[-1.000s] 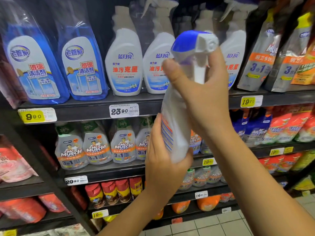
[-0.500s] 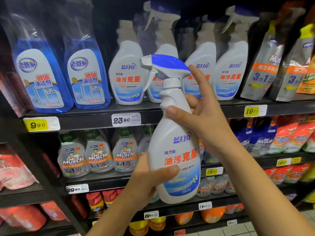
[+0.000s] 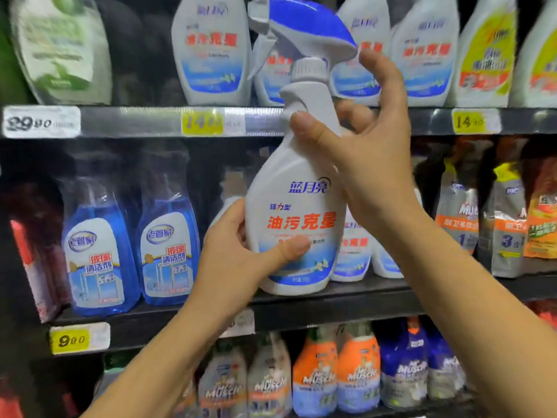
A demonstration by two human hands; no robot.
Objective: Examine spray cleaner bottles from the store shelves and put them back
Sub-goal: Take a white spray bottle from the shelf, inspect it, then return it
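Holding the white spray bottle [image 3: 297,206] upright before the shelves, label toward me, I have my left hand [image 3: 238,260] wrapped round its lower body, thumb across the label, while my right hand [image 3: 370,164] pinches the neck, index finger reaching the blue trigger head [image 3: 304,28]; its base is level with the middle shelf [image 3: 331,306] edge, where 2 blue bottles [image 3: 96,254] stand further left

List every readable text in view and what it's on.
"蓝月亮", "强力型", "油污克星": held spray bottle.
"老管家", "玻璃清洁剂": left blue bottle.
"990": yellow price tag.
"2990": white price tag, blurry.
"Muscle": bottom-shelf bottle, blurry.
Fine print and other labels: too blurred to read.
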